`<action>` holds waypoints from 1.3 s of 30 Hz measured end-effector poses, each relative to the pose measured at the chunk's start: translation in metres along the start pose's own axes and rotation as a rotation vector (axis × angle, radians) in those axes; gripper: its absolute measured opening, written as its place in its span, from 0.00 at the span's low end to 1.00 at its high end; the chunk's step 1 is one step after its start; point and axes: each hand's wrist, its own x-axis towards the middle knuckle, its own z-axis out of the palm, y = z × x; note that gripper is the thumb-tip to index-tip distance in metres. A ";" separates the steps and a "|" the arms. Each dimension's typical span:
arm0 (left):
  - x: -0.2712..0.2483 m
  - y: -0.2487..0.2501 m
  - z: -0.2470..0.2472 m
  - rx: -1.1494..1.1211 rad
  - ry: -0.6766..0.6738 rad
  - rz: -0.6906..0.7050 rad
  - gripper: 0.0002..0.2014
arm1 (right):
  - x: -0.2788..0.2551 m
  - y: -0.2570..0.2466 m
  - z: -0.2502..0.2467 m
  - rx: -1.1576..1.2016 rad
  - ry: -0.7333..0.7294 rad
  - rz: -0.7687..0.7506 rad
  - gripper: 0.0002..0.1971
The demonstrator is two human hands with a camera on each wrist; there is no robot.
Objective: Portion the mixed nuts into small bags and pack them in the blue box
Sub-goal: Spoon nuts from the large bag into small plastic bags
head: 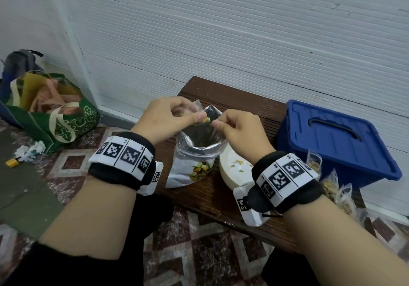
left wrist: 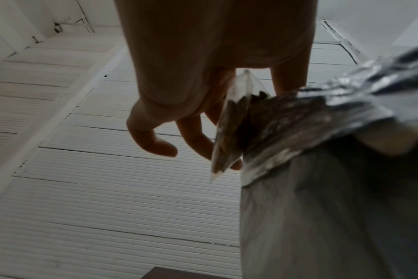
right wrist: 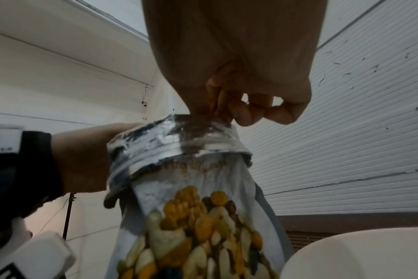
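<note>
Glossy foil pouch (head: 192, 164), wood bench (head: 232, 195)

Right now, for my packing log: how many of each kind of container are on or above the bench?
Large foil nut bag: 1
White bowl: 1
Blue box: 1
Small bag held over the foil bag: 1
Filled small bags beside the box: at least 3, partly hidden
Total: at least 7

Right hand (right wrist: 236, 90) pinches something just above the opened nut pouch (right wrist: 191, 188).

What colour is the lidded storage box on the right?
Blue, lid and body alike; clearest in the head view.
</note>
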 end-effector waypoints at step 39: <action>-0.004 0.013 0.002 -0.042 -0.057 0.055 0.20 | 0.032 -0.015 -0.063 0.189 0.567 0.212 0.15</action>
